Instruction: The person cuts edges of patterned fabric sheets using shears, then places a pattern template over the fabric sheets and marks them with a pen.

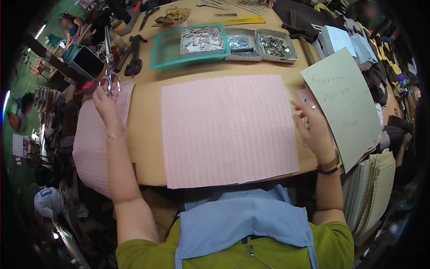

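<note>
A pink sheet with a woven zigzag texture (pixel 228 130) lies flat on the table in front of me. At the left, the fingers of my left hand (pixel 106 101) are at the handles of the metal scissors (pixel 109 62), whose blades point away from me. Beneath that hand and forearm is more pink ribbed material (pixel 92 143). My right hand (pixel 313 125) is beside the sheet's right edge, its fingers apart and nothing in them. Just right of it is a pale green card with handwriting (pixel 347 107).
A teal basket (pixel 163 51) bears a box of small white pieces (pixel 202 40). Beside it are boxes of metal parts (pixel 275 47). Dark tools (pixel 134 56) lie at the back left, a hammer (pixel 307 51) at the back right. Stacked sheets (pixel 369 193) stand right. Other people are in the background.
</note>
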Available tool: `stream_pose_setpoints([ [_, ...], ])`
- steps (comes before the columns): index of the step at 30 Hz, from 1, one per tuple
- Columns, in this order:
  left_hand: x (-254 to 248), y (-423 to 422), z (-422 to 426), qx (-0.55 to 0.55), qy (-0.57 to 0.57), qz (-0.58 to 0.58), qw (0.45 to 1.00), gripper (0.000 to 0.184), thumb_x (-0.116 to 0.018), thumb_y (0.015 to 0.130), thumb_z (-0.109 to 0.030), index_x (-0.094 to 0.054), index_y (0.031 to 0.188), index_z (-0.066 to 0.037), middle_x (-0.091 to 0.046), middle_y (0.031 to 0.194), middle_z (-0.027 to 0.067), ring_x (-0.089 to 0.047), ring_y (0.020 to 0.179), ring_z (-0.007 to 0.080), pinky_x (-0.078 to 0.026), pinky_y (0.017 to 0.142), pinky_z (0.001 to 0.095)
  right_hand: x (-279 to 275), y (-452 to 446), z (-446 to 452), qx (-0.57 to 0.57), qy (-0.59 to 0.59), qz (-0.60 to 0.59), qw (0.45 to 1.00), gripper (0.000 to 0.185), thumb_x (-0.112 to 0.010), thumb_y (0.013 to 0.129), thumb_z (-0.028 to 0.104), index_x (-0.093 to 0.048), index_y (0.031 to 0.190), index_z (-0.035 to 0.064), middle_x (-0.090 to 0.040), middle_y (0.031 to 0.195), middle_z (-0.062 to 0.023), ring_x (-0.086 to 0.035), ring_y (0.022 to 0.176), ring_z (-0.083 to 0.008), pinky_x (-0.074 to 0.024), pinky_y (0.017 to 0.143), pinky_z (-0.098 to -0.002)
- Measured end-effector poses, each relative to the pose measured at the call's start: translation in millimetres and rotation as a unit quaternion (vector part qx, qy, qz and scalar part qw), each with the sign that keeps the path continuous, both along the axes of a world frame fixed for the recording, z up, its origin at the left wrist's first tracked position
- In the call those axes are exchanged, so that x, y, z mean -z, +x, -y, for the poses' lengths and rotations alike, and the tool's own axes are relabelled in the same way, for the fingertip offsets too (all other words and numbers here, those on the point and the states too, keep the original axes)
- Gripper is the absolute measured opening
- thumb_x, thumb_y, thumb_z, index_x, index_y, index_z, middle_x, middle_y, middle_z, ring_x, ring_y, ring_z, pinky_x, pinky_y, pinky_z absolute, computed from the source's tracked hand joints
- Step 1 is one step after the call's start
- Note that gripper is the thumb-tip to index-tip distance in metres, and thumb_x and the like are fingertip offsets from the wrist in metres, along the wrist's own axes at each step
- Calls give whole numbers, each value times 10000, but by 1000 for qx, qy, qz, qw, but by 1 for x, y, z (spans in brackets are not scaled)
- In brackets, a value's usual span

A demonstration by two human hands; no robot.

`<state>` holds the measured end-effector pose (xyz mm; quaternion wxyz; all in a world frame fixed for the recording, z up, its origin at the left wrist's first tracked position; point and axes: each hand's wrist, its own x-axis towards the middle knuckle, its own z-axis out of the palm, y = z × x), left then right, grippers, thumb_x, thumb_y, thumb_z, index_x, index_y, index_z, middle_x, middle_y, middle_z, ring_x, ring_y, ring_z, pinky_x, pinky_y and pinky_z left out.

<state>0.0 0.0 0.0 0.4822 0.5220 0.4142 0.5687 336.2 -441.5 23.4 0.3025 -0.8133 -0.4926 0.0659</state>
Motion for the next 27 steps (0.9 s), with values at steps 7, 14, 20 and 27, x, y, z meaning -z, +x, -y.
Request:
stream_pose_setpoints([
  [7,-6,38,241,197,-115,143,963,314,-368,1056,-341,-505,1096,-61,-600,1239,110,-655,1040,217,-572,682,268,9,-121,-57,-184,132,-367,902,432,-615,921,139,-524,1340,80,-633,1146,-71,-597,1004,-148,-479,823,-276],
  [14,13,54,309,391,-400,239,794,330,-344,1055,-357,-483,1090,-60,-599,1140,136,-660,1019,226,-615,684,266,41,-126,-32,-176,188,-752,607,442,-488,948,104,-428,1373,-2,-545,1279,-78,-532,1156,-154,-458,960,-350],
  [20,14,64,327,495,-471,258,683,297,-341,1054,-374,-481,1080,-113,-595,1072,60,-668,956,173,-600,673,254,44,-119,7,-135,140,-699,689,389,-628,941,169,-505,1266,-7,-616,1155,-73,-607,1021,-141,-485,931,-328],
  [27,22,75,332,572,-432,162,679,344,-389,1044,-380,-506,1122,-66,-617,1024,61,-679,911,170,-603,742,292,28,-121,16,-96,149,-631,755,172,-681,914,120,-633,1052,31,-658,905,-16,-623,743,-59,-522,626,-201],
])
